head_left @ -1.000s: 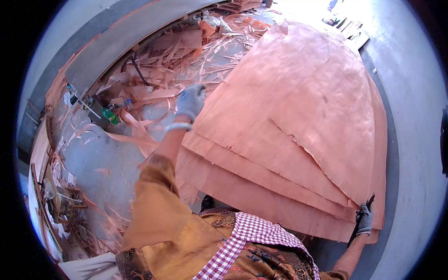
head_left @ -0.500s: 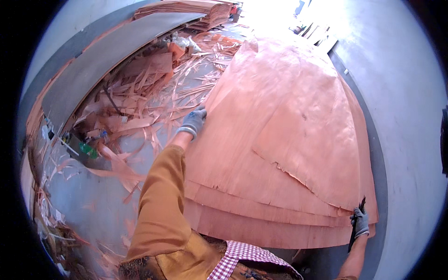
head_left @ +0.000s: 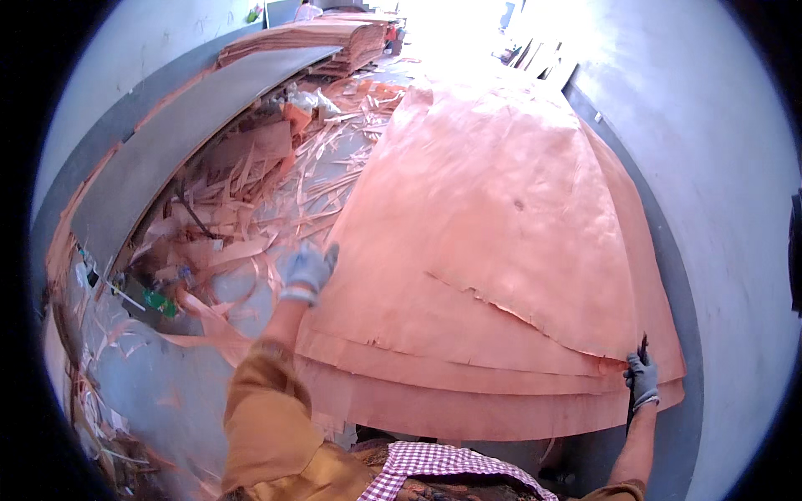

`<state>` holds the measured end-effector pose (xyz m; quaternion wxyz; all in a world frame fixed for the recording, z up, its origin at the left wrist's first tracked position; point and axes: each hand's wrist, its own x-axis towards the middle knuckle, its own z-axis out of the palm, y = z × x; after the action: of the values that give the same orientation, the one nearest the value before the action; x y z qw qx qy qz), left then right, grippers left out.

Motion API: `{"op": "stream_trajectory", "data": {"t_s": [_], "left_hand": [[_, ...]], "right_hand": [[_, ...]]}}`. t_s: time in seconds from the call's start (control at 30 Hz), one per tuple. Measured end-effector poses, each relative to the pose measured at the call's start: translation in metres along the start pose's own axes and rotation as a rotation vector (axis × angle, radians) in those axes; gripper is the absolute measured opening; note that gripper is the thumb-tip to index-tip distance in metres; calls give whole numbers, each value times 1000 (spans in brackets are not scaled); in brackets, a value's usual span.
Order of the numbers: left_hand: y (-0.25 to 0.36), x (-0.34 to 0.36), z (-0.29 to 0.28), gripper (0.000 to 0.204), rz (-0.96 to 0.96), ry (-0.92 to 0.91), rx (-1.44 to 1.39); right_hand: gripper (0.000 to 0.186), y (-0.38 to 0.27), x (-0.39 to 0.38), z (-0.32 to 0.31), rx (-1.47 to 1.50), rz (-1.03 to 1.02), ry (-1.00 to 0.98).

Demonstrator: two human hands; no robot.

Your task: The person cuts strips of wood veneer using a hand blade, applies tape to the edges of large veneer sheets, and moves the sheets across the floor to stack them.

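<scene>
Large thin reddish wood veneer sheets (head_left: 476,217) lie overlapped in a broad stack before me. The top sheet has a ragged, torn near edge (head_left: 518,316) and a small dark knot. My left hand (head_left: 307,271), in a grey-blue glove, is just beside the stack's left edge; it is blurred, but thumb and fingers look apart and nothing shows in them. At the near right corner my gloved right hand (head_left: 643,382) is closed around a slim dark stick-like tool (head_left: 630,411), which sticks out above and below the fist. Its exact kind is unclear.
Veneer strips and scraps (head_left: 242,188) litter the floor at left. Beyond them leans a long grey board (head_left: 184,134), with a tall veneer pile (head_left: 309,42) farther back. A pale wall (head_left: 710,209) runs along the right. A person (head_left: 307,11) is at the far back.
My left hand has moved nearer to me and left, off the sheet's edge. My right hand stays at the near right corner with the tool. The view has tilted and shifted slightly.
</scene>
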<state>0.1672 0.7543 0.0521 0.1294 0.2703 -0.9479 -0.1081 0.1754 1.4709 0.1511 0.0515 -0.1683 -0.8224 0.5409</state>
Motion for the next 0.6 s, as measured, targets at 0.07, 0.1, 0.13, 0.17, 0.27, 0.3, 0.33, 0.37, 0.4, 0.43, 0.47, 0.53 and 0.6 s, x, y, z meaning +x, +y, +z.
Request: {"op": "stream_trajectory", "data": {"t_s": [0.07, 0.1, 0.13, 0.17, 0.27, 0.3, 0.33, 0.37, 0.4, 0.43, 0.47, 0.53, 0.6], "left_hand": [[0, -48, -2, 59, 133, 73, 149], [-3, -61, -4, 55, 189, 49, 197], [-4, -65, -5, 51, 128, 18, 71], [-4, -70, -6, 47, 52, -59, -41], [-7, -70, -7, 41, -112, -82, -204], [-8, -67, -7, 40, -162, -34, -220], [-7, -64, -9, 37, -115, -9, -212], [-7, -63, -10, 37, -102, 11, -203], [-7, -64, -12, 36, -96, 30, -193], [-7, -66, -13, 36, -92, 52, -181], [-6, -69, -15, 35, -152, 11, -258], [-6, -77, -16, 34, -233, -1, -449], [-7, -85, -13, 36, -257, 85, -336]], "right_hand": [[29, 9, 1, 4, -94, -40, 20], [32, 13, -1, 7, -117, -100, 21], [36, 18, -2, 11, -103, -115, 19], [36, 21, -4, 13, -98, -103, 19], [44, 28, -12, 19, 15, -153, -3], [36, 29, -16, 19, 30, -127, 23], [29, 29, -17, 19, 75, -149, 9], [21, 30, -19, 19, 144, -229, -25], [19, 32, -22, 19, 166, -132, -27], [16, 33, -23, 19, 215, -93, -49], [14, 35, -24, 19, 284, -100, -91], [16, 40, -23, 21, 328, -29, -94], [17, 47, -19, 21, 336, 10, -100]]}}
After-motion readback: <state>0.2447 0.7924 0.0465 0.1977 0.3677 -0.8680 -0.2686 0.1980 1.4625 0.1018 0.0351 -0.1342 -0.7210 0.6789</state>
